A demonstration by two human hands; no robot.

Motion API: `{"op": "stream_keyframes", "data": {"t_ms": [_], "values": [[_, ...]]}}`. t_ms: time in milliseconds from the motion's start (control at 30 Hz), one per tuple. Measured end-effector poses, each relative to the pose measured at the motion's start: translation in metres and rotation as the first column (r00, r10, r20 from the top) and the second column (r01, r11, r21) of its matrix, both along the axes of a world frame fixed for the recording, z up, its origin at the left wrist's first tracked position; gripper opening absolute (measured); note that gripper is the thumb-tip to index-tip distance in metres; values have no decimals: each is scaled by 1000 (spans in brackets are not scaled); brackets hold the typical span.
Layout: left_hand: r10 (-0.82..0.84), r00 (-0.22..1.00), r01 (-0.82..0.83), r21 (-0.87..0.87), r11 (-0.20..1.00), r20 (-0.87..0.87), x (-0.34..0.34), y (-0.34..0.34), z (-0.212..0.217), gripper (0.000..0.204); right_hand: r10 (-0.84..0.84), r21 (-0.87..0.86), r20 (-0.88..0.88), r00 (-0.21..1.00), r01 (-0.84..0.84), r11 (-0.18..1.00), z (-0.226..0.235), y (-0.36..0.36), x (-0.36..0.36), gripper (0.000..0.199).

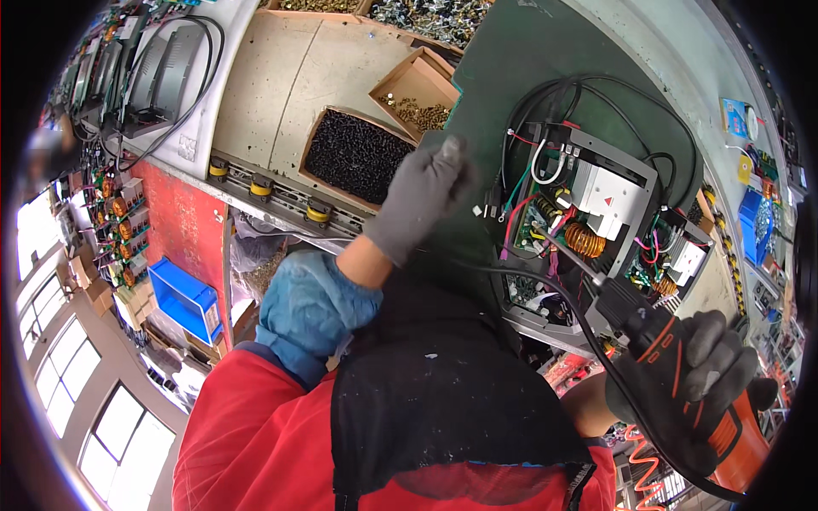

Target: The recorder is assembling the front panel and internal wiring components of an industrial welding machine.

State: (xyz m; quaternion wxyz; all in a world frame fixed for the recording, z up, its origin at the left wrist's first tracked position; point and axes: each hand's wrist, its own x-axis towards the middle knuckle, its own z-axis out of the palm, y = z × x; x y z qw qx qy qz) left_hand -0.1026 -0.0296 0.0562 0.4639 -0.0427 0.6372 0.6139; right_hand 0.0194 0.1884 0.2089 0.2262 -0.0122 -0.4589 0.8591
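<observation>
My right hand (720, 358), in a dark grey glove, is wrapped round an orange and black power screwdriver (652, 332). Its long bit reaches up and left over an opened metal device housing (635, 166). Inside that housing are a copper-wound coil (584, 240), a silver heat-sink block (599, 200) and several coloured wires. Over the green mat, my left hand (426, 196) is raised in a grey glove, its fingers curled together. Whatever they may pinch is hidden. Just beyond it are a tray of black screws (354, 157) and a cardboard box of brass-coloured fasteners (417, 94).
A second opened unit (682, 251) stands right of the first. Black cables (609, 81) loop behind them on the green mat (528, 51). More metal fasteners (426, 17) lie at the far edge. A rail with yellow rollers (260, 186) runs left, above a blue bin (183, 298).
</observation>
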Motion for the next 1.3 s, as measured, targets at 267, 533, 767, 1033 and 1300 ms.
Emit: {"op": "stream_keyframes", "data": {"t_ms": [267, 533, 767, 1033, 1300], "values": [[-369, 889, 288, -297, 911, -272, 13, 36, -45, 39, -97, 30, -108, 989, 101, 994, 3, 38, 13, 20], [120, 845, -296, -268, 917, -521, -3, 29, -39, 24, -257, -165, -213, 943, 225, 960, 4, 31, -4, 32], [612, 747, -662, 202, 722, 258, -10, 56, -37, 15, -530, 346, -349, 773, 632, 693, 2, 40, -13, 52], [522, 726, -684, 395, 613, 447, -7, 63, -47, 14, -431, 158, -112, 895, 444, 882, 2, 42, -19, 58], [74, 968, -104, -115, 988, -238, -1, 56, -48, 16, -158, 255, -251, 955, 222, 941, -11, 33, -37, 60]]}}
